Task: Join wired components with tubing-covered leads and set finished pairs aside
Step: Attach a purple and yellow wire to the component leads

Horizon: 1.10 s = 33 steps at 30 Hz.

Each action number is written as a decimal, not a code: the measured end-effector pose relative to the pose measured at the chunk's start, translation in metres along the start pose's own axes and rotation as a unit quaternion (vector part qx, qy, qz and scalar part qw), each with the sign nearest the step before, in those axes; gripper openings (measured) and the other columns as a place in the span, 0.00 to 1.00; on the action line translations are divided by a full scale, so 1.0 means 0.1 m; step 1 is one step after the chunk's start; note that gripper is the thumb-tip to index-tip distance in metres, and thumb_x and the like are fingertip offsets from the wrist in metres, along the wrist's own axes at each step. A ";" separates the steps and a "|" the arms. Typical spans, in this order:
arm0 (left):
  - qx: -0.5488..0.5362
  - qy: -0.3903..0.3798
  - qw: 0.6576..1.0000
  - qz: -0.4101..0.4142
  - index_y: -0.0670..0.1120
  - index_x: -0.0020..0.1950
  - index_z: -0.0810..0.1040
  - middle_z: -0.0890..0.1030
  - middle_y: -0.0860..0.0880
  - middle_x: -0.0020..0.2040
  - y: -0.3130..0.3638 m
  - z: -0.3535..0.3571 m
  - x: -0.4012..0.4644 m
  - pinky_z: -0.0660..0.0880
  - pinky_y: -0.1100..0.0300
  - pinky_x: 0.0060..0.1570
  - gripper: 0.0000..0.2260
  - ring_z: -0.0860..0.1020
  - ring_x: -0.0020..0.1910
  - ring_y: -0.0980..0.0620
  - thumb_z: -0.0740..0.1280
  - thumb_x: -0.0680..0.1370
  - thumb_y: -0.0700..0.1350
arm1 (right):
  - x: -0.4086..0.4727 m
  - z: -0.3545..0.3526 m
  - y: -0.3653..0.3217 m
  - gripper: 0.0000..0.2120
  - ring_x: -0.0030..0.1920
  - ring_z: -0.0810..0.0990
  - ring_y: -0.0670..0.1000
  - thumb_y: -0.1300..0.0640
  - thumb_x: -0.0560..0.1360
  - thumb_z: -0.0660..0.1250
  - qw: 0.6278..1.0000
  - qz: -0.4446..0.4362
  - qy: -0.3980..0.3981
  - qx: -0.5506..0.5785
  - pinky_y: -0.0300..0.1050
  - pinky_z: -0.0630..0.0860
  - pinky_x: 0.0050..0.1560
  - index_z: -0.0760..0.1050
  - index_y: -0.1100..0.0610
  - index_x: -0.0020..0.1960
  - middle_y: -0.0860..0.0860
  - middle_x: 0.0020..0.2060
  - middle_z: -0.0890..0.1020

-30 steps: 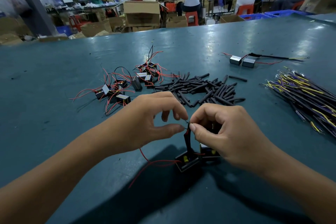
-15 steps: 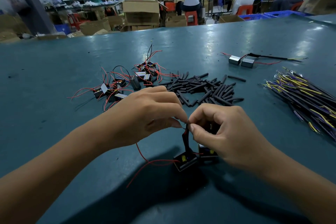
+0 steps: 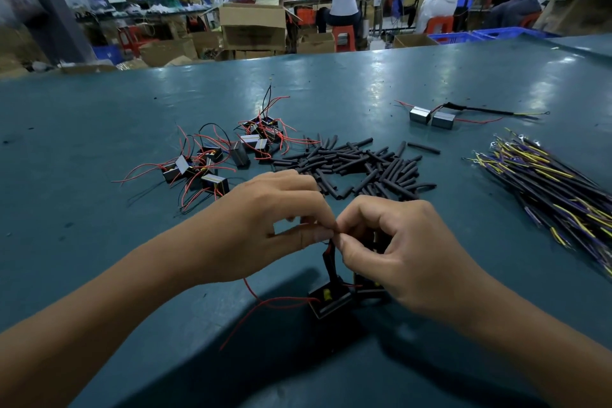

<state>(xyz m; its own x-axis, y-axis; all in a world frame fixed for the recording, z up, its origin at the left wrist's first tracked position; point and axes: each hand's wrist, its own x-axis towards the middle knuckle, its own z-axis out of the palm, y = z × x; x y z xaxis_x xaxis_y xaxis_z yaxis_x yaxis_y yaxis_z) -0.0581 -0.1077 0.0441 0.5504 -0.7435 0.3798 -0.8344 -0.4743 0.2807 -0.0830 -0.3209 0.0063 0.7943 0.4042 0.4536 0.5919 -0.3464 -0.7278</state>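
My left hand (image 3: 271, 225) and my right hand (image 3: 400, 258) meet fingertip to fingertip over the table, both pinching thin wire ends above a black tube (image 3: 330, 262). The tube runs down to a small black component (image 3: 329, 303) with a yellow spot, standing on the table. A second component (image 3: 366, 288) sits beside it, partly hidden under my right hand. A red lead (image 3: 265, 303) trails left from them. One finished pair (image 3: 430, 116) with a long tubed lead lies at the far right.
A heap of loose wired components (image 3: 215, 159) lies left of centre on the blue-green table (image 3: 82, 242). Black tubing pieces (image 3: 357, 166) are piled in the middle. A bundle of yellow and purple leads (image 3: 549, 189) lies at right. Seated people and cardboard boxes (image 3: 253, 26) are beyond the table.
My left hand's fingers have curled in and closed tighter on the wire ends. My right hand has barely moved. The components stay on the table.
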 end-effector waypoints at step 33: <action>-0.232 -0.083 0.913 -0.326 0.50 0.37 0.79 0.67 0.48 0.32 0.26 -0.07 0.15 0.58 0.53 0.33 0.07 0.61 0.33 0.48 0.66 0.74 0.50 | -0.01 -0.04 -0.02 0.04 0.28 0.75 0.47 0.58 0.76 0.70 1.000 -0.006 0.004 -0.025 0.32 0.68 0.29 0.79 0.51 0.42 0.46 0.28 0.78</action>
<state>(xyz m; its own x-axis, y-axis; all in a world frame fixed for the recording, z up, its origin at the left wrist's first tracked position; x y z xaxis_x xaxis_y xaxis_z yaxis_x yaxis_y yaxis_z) -0.0716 -0.1281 0.0637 0.8818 -0.4538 -0.1287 -0.2085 -0.6198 0.7566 -0.0844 -0.3235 0.0095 0.7876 0.4016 0.4673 0.6079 -0.3831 -0.6954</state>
